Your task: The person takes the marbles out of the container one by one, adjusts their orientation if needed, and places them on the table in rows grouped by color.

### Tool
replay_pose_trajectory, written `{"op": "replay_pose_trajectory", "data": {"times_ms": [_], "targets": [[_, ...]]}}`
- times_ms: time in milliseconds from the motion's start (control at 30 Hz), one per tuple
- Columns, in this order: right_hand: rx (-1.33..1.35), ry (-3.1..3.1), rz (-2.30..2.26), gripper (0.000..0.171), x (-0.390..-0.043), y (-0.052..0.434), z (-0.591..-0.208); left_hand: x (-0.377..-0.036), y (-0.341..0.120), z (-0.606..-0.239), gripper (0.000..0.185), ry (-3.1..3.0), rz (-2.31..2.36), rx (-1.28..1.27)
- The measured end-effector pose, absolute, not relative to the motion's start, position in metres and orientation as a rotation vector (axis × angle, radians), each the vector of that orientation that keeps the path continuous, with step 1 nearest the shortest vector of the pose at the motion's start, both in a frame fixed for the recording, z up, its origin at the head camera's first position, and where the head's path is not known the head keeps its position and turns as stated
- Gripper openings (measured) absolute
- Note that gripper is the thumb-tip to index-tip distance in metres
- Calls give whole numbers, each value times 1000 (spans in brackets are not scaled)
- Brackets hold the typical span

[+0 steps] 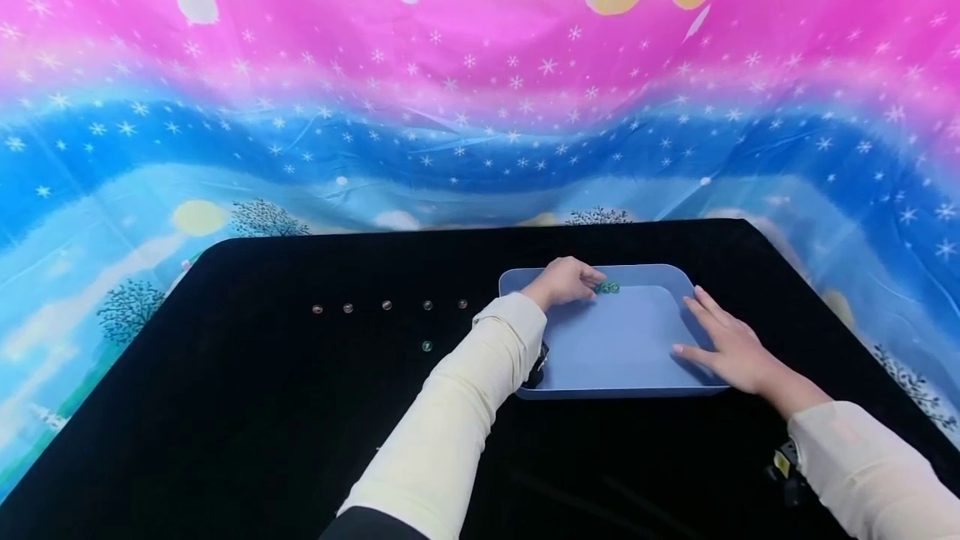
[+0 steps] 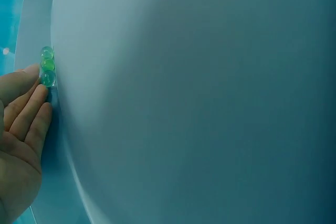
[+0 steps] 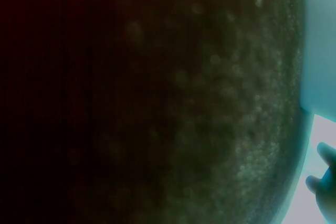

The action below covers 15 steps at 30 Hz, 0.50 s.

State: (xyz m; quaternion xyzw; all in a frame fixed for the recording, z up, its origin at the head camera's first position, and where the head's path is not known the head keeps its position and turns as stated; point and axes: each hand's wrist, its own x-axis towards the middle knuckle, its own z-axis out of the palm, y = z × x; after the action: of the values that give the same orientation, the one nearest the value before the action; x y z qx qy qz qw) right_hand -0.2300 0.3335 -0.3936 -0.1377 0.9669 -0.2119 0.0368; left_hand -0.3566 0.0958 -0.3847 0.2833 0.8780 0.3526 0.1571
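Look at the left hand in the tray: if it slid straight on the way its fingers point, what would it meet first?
Probably the green marbles: the left hand has its fingertips right beside them, against the blue tray wall.

I see a small cluster of green glass marbles lying inside the pale blue tray, against its far wall, toward the far-left corner. In my left wrist view the green glass marbles show as three translucent beads touching one another in a short row along the foot of the tray wall; two look green and the end one more blue-green. They rest on the tray floor, none stacked. The tray is a shallow rounded rectangle with a raised rim, sitting flat and upright. Its floor, nearer than the marbles, is smooth, plain blue all over.
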Motion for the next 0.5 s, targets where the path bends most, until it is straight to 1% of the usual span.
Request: {"op": "replay_pose_trajectory", "data": {"times_ms": [233,500], "targets": [[-407,2968,-634,80,-231,333,-394,-356,101,-386,35,2682,747,964],[-404,2961,-632,80,-231,333,-393,-354,101,-387,30,2719,727,945]]}}
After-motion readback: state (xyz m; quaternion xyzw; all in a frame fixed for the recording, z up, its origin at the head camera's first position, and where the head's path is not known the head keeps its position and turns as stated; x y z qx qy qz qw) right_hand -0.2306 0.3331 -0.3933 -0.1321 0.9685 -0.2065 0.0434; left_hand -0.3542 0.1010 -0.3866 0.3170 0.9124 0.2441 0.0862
